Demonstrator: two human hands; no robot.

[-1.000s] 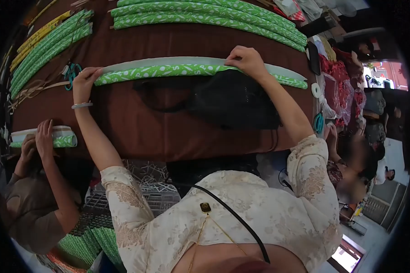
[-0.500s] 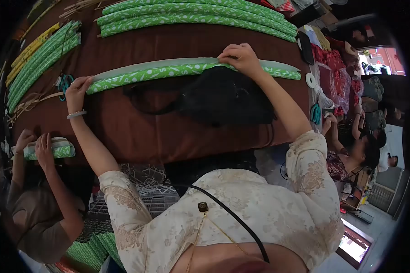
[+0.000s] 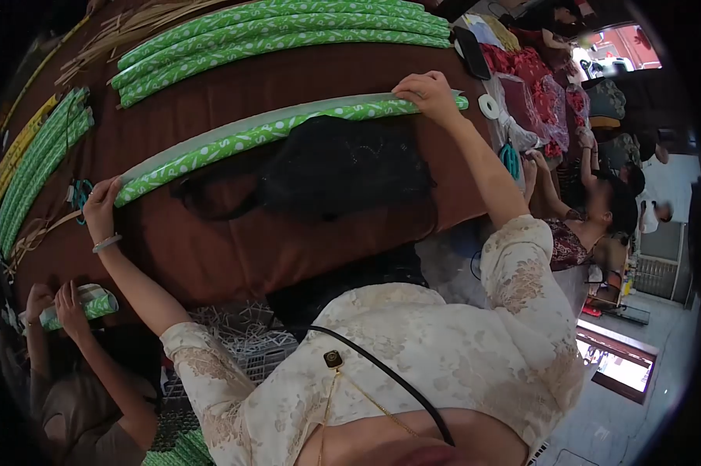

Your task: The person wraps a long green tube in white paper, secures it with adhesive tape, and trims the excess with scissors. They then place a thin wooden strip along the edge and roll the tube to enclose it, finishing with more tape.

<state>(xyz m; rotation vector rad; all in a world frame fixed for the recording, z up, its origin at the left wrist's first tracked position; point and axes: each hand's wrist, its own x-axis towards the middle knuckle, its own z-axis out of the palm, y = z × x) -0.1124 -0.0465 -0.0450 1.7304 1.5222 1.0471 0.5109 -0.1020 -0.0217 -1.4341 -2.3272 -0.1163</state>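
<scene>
The green roll lay on the tabletop, its long axis stretched between my hands, slanting farther from me toward the right. My left hand pinched its left end, and my right hand, fingers narrow, gripped its far edge just short of the right end. A black bag lay along its near side.

Green roll with white letters and shapes; brown cloth; black bag; cream floral blouse.
</scene>
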